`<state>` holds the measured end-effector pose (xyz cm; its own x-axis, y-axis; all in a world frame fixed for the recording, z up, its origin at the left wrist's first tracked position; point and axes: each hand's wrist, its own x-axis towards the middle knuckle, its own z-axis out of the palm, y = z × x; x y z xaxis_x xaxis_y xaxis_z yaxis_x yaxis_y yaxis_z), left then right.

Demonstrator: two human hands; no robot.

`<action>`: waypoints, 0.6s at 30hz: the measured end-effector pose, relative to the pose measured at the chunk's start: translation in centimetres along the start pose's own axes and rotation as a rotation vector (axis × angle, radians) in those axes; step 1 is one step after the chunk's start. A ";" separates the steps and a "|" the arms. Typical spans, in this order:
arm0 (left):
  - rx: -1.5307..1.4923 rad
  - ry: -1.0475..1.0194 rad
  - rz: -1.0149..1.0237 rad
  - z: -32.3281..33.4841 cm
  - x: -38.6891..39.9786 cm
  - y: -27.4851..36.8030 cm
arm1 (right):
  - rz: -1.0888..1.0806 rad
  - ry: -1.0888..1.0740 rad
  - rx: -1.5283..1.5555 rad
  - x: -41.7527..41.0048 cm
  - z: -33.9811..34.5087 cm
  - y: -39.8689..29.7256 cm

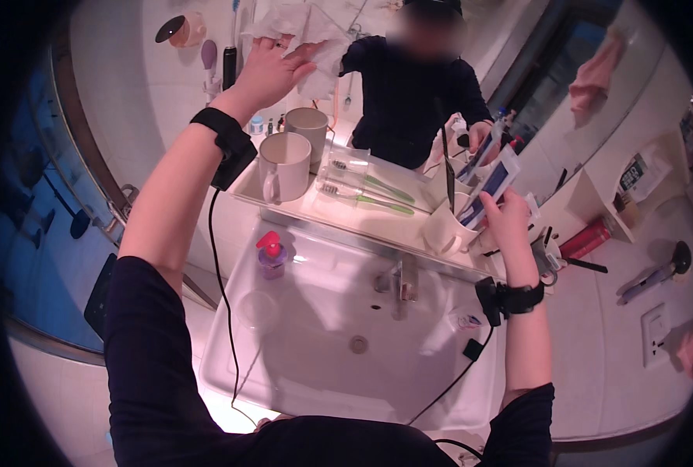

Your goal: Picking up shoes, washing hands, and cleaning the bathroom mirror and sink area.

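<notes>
High up against the mirror (399, 134), my left hand (267, 73) holds a crumpled white cloth or paper towel (317, 35), fingers spread over it. My right hand (510, 219) is at the right end of the shelf (335, 204), its thumb and fingers on a white and blue tube (492, 187). That tube leans out of a white mug (443, 230); the hand hides part of what stands behind it. Left of the mug lies a clear plastic cup (343, 175) on its side, with a green toothbrush (384, 204). A handled mug (285, 166) stands at the shelf's left end.
Below the shelf is a white washbasin (323, 373) with a metal faucet (405, 277). A purple pump bottle with a red top (272, 257) stands on its rim. Thin black cables (213, 251) hang from both wrist straps. A wall shelf (597, 204) and a socket (653, 335) are at right.
</notes>
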<state>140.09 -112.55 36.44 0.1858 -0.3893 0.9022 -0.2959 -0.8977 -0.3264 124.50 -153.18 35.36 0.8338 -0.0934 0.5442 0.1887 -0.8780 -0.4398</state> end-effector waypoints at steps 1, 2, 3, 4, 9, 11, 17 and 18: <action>0.019 -0.006 0.003 -0.1 -0.1 -0.4 | -0.010 0.002 -0.039 -0.1 -0.2 0.5; 0.031 -0.078 -0.002 0.0 0.0 -0.4 | -0.022 0.006 -0.077 -0.4 -0.3 0.9; 0.050 -0.159 -0.011 0.1 -0.6 -0.8 | -0.012 -0.017 -0.046 -1.0 -0.5 0.3; 0.080 -0.066 0.038 0.2 -1.6 -1.8 | -0.008 -0.048 -0.002 -1.9 -0.5 -0.6; -0.039 -0.140 0.006 -0.6 -2.1 -0.6 | 0.017 0.052 -0.121 -6.2 -3.2 -2.6; -0.089 -0.162 -0.020 -1.2 -3.1 -0.7 | 0.048 0.047 -0.062 -7.5 -3.8 -4.3; -0.157 -0.378 -0.083 -2.0 -8.7 -1.6 | 0.067 0.033 0.081 -11.0 -4.4 -6.3; -0.170 -0.448 -0.077 -2.2 -9.5 -1.6 | 0.065 0.020 0.072 -11.5 -4.6 -6.3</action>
<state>136.79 -106.97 28.99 0.5870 -0.4068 0.6999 -0.4073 -0.8956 -0.1790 111.29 -148.74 35.19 0.8348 -0.1588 0.5271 0.1722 -0.8341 -0.5240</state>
